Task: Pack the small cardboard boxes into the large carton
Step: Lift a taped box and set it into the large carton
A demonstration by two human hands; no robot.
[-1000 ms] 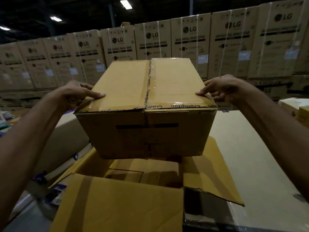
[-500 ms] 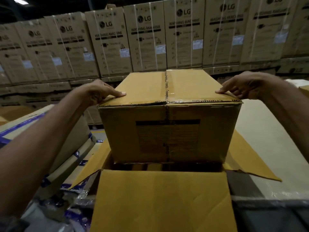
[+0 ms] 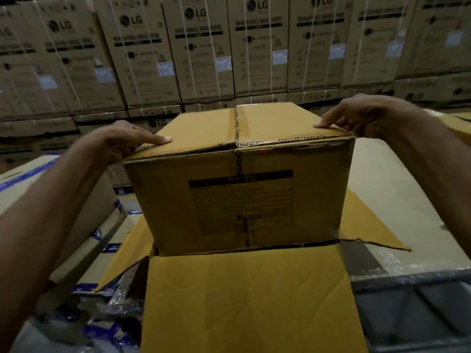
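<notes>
1. Box (image 3: pixel 239 194) sits low over the carton (image 3: pixel 244 296), its bottom edge at the opening and square to the flaps. It looks lined up to drop straight in.
2. Left hand (image 3: pixel 122 142) and right hand (image 3: pixel 362 118) clamp opposite sides, thumbs flat on top; the other fingers are hidden.
3. That side grip likely keeps the underside free.

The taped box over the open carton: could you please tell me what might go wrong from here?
1. The taped box nearly fills the opening of the large carton, so it may jam or snag the right flap.
2. The left hand and right hand grip only its top corners, so it could slip.
3. Its near top edge gapes and might tear.
</notes>
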